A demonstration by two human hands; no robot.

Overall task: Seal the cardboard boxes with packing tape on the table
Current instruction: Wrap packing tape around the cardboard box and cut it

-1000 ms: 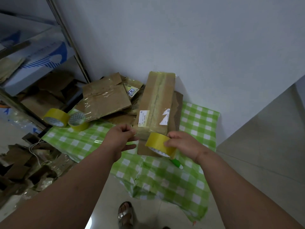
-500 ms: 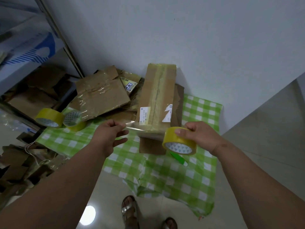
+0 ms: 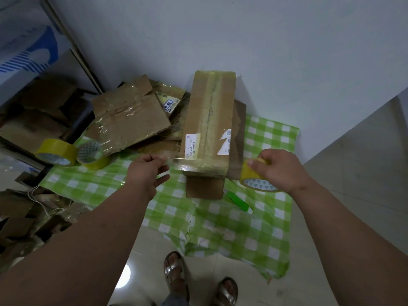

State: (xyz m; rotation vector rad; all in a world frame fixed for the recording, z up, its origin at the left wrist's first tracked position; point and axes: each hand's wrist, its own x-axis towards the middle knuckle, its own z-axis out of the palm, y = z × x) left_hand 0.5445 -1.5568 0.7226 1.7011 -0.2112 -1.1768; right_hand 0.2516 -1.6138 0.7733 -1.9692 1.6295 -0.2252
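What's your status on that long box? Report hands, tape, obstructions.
Left hand pinches the clear tape strip's end; right hand grips the yellow packing tape roll. Strip spans the long brown cardboard box at its near end. Green utility knife beside it, nothing blocking.

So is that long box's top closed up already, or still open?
Closed. The long box has its flaps together with a yellowish tape strip running down the seam.

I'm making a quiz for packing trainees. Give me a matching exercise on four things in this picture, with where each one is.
Things:
1. long box
2. tape roll
3. green cutter
4. tape end

Places:
A. pinched by left hand
B. on checked cloth, below the roll
C. held in right hand
D. atop flat cardboard, against wall

Pairs: 1-D, 2-C, 3-B, 4-A
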